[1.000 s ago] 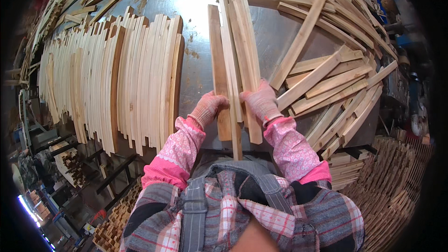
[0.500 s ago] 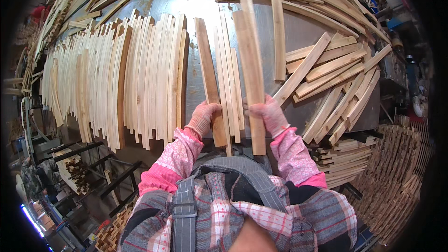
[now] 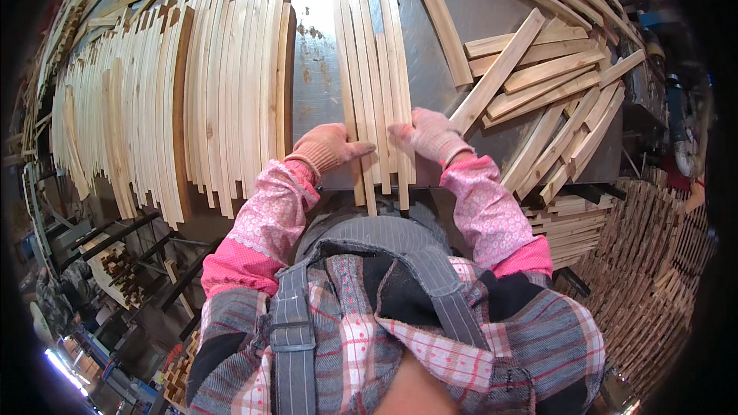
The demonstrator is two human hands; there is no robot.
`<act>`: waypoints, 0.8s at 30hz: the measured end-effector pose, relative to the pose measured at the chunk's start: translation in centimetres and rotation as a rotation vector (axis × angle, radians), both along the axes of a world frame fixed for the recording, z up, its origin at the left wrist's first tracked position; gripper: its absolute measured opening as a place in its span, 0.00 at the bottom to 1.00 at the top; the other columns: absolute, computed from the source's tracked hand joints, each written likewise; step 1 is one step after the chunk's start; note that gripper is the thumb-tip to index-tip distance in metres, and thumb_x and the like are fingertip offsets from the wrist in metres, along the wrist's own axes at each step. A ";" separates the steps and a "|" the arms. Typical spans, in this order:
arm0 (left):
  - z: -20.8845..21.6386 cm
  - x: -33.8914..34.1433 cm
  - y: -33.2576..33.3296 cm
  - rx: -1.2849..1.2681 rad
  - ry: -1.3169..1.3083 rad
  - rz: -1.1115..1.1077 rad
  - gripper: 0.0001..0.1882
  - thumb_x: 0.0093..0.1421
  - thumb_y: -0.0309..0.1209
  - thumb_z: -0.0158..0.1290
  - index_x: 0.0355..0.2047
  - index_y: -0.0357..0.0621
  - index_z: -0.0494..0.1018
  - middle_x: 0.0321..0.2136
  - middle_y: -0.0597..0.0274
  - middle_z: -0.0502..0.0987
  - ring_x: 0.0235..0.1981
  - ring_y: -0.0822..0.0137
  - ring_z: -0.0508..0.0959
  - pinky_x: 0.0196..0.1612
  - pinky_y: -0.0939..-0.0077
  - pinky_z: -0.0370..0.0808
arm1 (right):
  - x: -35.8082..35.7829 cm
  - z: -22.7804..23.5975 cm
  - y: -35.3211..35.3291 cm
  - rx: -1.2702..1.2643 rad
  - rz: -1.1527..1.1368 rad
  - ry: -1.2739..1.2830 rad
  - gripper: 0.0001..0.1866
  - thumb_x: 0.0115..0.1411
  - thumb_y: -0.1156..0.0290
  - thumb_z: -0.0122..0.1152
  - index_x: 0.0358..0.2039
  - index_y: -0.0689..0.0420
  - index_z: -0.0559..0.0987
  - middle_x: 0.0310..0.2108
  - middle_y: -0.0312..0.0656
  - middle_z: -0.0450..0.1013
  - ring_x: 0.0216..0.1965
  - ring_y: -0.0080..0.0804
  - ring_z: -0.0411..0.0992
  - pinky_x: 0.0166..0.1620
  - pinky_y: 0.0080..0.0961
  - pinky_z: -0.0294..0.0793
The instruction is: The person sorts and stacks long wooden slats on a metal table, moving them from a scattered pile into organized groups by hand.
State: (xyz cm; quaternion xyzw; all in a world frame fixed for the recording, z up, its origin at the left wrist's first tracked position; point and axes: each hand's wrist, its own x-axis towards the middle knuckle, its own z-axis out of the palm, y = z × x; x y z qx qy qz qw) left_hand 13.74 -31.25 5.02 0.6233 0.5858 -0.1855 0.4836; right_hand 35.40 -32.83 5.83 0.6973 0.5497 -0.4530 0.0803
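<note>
Several pale wooden strips (image 3: 372, 84) stand on edge side by side on the metal table in front of me, their near ends uneven and jutting past the table edge. My left hand (image 3: 326, 147), in a pale knit glove, presses the bundle's left side with its thumb lying over the top. On the opposite side my right hand (image 3: 432, 136), gloved too, grips the outermost strip, thumb across the top. The strips are squeezed between both hands. The fingers beneath are partly hidden.
A long row of upright strips (image 3: 238, 100) fills the table's left side. Loose strips (image 3: 550, 81) lie crosswise at right, with a single strip (image 3: 437, 19) behind the bundle. The metal tabletop (image 3: 314, 69) shows between. Stacked wood (image 3: 642, 261) stands at lower right.
The two separate strips in my hands were turned on edge and brought in against the middle strips. My hands moved closer together, and the view shifted.
</note>
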 end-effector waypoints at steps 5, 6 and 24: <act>-1.4 -0.7 1.9 0.403 -0.048 0.209 0.37 0.59 0.54 0.57 0.56 0.34 0.72 0.47 0.38 0.79 0.50 0.45 0.79 0.54 0.56 0.74 | 1.8 0.0 2.3 0.162 0.001 -0.017 0.30 0.59 0.48 0.58 0.51 0.61 0.78 0.50 0.60 0.75 0.55 0.55 0.73 0.59 0.42 0.71; -2.1 -1.3 2.7 0.412 -0.009 0.231 0.38 0.59 0.53 0.57 0.60 0.35 0.68 0.51 0.40 0.77 0.53 0.46 0.77 0.56 0.58 0.73 | 2.2 0.3 2.9 0.227 0.010 0.002 0.30 0.59 0.49 0.58 0.52 0.61 0.78 0.51 0.60 0.75 0.56 0.55 0.72 0.59 0.42 0.71; -4.4 2.9 4.4 0.592 -0.085 0.409 0.53 0.52 0.50 0.66 0.68 0.33 0.54 0.62 0.37 0.65 0.62 0.44 0.68 0.63 0.59 0.67 | 2.4 -1.6 0.6 -0.107 0.137 -0.010 0.32 0.58 0.54 0.59 0.58 0.62 0.72 0.48 0.63 0.76 0.54 0.56 0.74 0.58 0.43 0.72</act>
